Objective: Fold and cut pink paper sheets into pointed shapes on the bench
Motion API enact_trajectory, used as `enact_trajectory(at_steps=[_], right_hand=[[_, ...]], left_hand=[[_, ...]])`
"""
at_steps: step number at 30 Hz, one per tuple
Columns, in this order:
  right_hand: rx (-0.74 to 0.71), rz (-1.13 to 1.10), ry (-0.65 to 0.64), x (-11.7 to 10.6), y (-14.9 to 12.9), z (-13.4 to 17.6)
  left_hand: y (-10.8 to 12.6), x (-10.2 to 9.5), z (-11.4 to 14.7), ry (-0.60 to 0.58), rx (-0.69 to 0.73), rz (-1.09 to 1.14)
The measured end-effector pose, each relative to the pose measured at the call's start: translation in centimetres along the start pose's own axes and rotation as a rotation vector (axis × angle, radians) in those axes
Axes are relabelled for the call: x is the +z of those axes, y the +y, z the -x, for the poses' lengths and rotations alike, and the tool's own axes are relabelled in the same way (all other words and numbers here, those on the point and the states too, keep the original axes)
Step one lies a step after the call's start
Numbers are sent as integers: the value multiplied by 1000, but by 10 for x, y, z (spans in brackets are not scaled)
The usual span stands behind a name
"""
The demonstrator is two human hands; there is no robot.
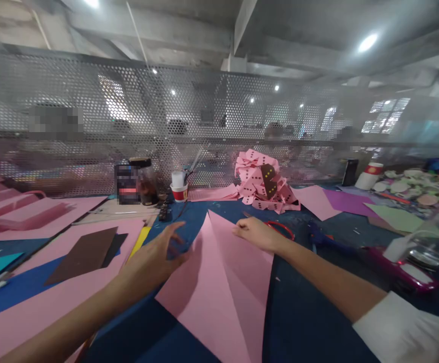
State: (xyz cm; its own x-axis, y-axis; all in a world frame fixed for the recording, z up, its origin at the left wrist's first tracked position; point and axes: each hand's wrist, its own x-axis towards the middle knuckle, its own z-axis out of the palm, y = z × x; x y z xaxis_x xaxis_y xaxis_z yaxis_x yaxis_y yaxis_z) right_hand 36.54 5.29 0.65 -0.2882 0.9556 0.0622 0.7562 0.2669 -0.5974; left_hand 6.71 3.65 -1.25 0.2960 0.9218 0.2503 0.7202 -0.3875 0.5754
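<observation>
A large pink foam or paper sheet with a crease down its middle stands raised in front of me, its pointed end facing away. My right hand pinches the sheet's upper right edge between thumb and fingers. Beside its left edge is my left hand, fingers apart and holding nothing; whether the thumb touches the sheet I cannot tell. Just behind my right hand lies a red ring-shaped item, partly hidden.
Beyond the sheet rises a heap of pink pieces with dark dots. Pink, blue and brown sheets lie left. At right are a magenta device and a pile of small pale pieces. A perforated metal screen closes the back.
</observation>
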Motion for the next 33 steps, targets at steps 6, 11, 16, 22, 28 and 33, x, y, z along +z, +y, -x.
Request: enact_trajectory(at_steps=[6, 11, 16, 22, 28, 33], right_hand=[[64, 255, 26, 9, -7, 1], [77, 343, 61, 16, -3, -2], [121, 271, 91, 23, 5, -11], [151, 278, 173, 33, 9, -14], [191, 267, 152, 30, 7, -17], [162, 231, 111, 30, 4, -28]], left_hand=[[11, 23, 12, -65, 485, -279], [18, 35, 11, -181, 528, -348], [33, 34, -2, -199, 542, -461], [26, 41, -4, -183, 473, -419], [19, 44, -2, -171, 501, -390], [16, 47, -2, -159, 520, -394]])
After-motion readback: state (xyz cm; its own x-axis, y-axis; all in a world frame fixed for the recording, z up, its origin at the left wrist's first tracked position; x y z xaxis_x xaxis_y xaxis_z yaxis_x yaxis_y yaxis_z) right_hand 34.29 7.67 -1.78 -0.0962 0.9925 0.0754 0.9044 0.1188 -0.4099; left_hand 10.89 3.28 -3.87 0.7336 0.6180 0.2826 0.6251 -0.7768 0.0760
